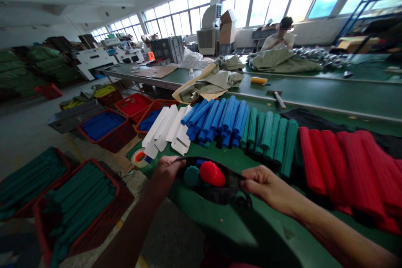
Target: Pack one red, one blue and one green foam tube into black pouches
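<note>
My left hand [168,169] and my right hand [259,182] pinch opposite ends of the rim of a black fabric bag [216,194], stretching its mouth apart. Inside the bag the ends of a red ribbed rod [212,173] and a green ribbed rod [192,176] show, with a bit of blue behind them. Just beyond the bag lie a pile of blue rods [216,119], a row of green rods [266,130] and, to the right, a row of red rods [348,163]. Folded white cardboard pieces [168,130] rest left of the blue pile.
A tape roll [138,158] sits at the table's left edge. Red crates [84,201] of green rods stand on the floor at left, near a crate of blue pieces [102,125]. Across the conveyor [314,92], a person [279,39] sits behind grey-green cloth [282,60].
</note>
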{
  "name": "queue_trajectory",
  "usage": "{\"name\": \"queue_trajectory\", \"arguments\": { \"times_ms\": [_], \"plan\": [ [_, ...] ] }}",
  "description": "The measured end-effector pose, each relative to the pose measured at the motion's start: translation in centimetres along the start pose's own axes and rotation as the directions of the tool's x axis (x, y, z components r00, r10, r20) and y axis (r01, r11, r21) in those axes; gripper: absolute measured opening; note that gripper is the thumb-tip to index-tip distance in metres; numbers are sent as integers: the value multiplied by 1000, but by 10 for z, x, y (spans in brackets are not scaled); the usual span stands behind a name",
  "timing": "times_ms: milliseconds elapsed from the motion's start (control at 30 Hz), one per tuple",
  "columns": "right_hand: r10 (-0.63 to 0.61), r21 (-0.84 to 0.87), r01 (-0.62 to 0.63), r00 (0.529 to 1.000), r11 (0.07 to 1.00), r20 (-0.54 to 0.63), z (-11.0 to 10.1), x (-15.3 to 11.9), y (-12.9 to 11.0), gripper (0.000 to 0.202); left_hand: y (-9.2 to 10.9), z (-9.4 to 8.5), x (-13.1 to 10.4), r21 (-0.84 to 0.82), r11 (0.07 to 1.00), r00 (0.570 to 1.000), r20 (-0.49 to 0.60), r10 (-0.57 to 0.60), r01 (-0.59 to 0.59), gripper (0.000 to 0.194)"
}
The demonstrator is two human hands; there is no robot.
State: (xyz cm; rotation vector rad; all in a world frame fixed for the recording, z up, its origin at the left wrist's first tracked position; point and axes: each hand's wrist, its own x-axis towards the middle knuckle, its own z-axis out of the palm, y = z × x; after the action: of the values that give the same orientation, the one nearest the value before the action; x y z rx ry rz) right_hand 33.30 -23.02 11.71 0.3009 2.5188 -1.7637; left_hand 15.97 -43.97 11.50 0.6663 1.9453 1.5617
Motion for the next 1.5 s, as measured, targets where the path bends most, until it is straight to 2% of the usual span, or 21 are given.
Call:
{"name": "queue_trajectory", "arguments": {
  "times_ms": [100,167,267,367,500,567,633,767,867,933,1000,1033,1100,1133,1167,1233,1267,1333,1367,1433,1500],
  "plan": [
    [75,-67,-75,997,995,-1,3,10,16,23,-21,5,8,203,979,996,92,-21,2,34],
    [74,-105,-77,997,992,-34,0,12,15,22,-22,12,10,267,963,992,123,2,-35,34],
    [35,-126,-44,997,991,-74,-10,7,-8,25,1,15,4,235,967,987,146,62,-96,36],
    [10,-20,-13,993,1000,-117,-17,3,-22,27,19,12,0,92,993,977,209,46,-67,37],
    [139,69,-131,982,989,-129,-9,14,-1,22,9,4,15,85,994,994,79,-81,74,35],
    [106,18,-105,988,994,-111,-3,27,3,22,6,-5,26,108,990,994,43,-98,93,33],
    [22,-32,-25,996,999,-90,0,44,-9,23,14,-19,35,118,988,995,-8,-102,103,31],
    [-56,-65,49,992,997,-111,-2,78,-58,25,55,-55,38,177,980,971,-233,-51,94,27],
    [-79,-78,66,983,995,-165,-7,96,-63,26,68,-66,24,296,955,947,-310,79,17,30],
    [-30,-71,17,983,997,-181,-7,105,-37,28,54,-55,15,471,882,936,-297,188,-27,36],
    [64,-52,-76,977,996,-202,-1,114,6,29,20,-27,9,649,760,943,-231,240,-35,40],
    [126,-38,-138,967,990,-223,4,118,31,30,-3,-8,9,707,707,958,-186,219,-24,41],
    [262,-9,-276,922,961,-285,15,124,81,31,-53,37,8,778,627,989,-120,89,38,42],
    [326,0,-343,892,939,-314,20,126,104,31,-77,59,8,818,574,998,-40,45,7,38],
    [381,5,-404,859,915,-341,23,127,124,31,-99,78,7,837,539,995,94,31,-96,37],
    [457,11,-491,803,871,-383,24,126,156,30,-131,105,3,815,533,969,244,41,-228,40],
    [478,13,-517,781,856,-401,22,124,167,29,-142,111,2,809,526,962,264,76,-263,40],
    [494,16,-545,748,838,-442,14,118,182,25,-155,109,2,837,474,960,206,188,-272,40],
    [497,18,-553,732,833,-466,10,115,187,23,-160,103,5,866,423,951,169,257,-268,49],
    [509,30,-573,702,819,-498,7,105,191,27,-171,87,14,917,295,923,157,352,-269,84],
    [533,61,-577,702,814,-472,14,93,192,37,-187,71,24,931,192,913,235,334,-310,104]
  ]
}}
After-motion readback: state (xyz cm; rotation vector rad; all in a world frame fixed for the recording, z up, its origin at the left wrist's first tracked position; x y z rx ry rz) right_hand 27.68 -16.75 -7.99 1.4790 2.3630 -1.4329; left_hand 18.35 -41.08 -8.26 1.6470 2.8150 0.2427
